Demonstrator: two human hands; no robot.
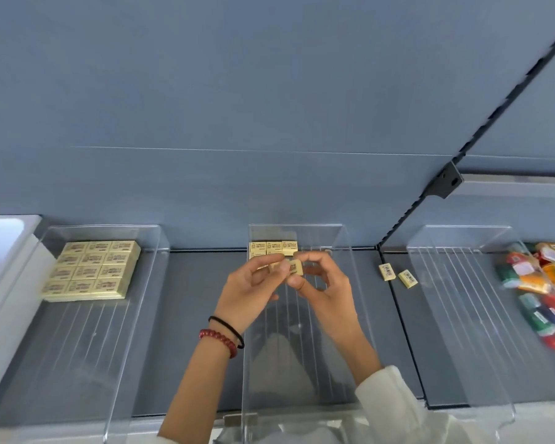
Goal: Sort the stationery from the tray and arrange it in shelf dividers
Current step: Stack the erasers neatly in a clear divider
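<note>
View from the head camera, nearest features first. A white sleeve (398, 405) covers the right forearm at lower right. The bare left wrist carries a red bead bracelet (220, 341) and a black hair tie (228, 328). Both forearms reach up over the middle divider (247, 363), a clear acrylic tray standing on the grey shelf (199, 315).

The left hand (253, 285) and right hand (324, 283) meet above the rear half of this divider. Each has its thumb and fingertips curled in, pinching the held erasers (293, 268), two small yellow blocks touching side by side between the hands. The right thumb lies under the block on the right, with the forefinger arched over it. The left thumb presses on the block on the left.

Just beyond the hands, a row of erasers (273, 246) lies against the back wall of the middle divider. In the left divider (135, 315) a block of erasers (92, 269) is packed in neat rows toward the rear. Two loose erasers (386, 271) lie barcode up on the bare shelf, between the middle divider and the right divider (462, 315). Coloured packets (545, 283) are heaped at the far right edge.

Behind everything rises the blue-grey back panel (269, 107), crossed by a dark slotted upright (510, 97) with a black bracket (447, 184).
</note>
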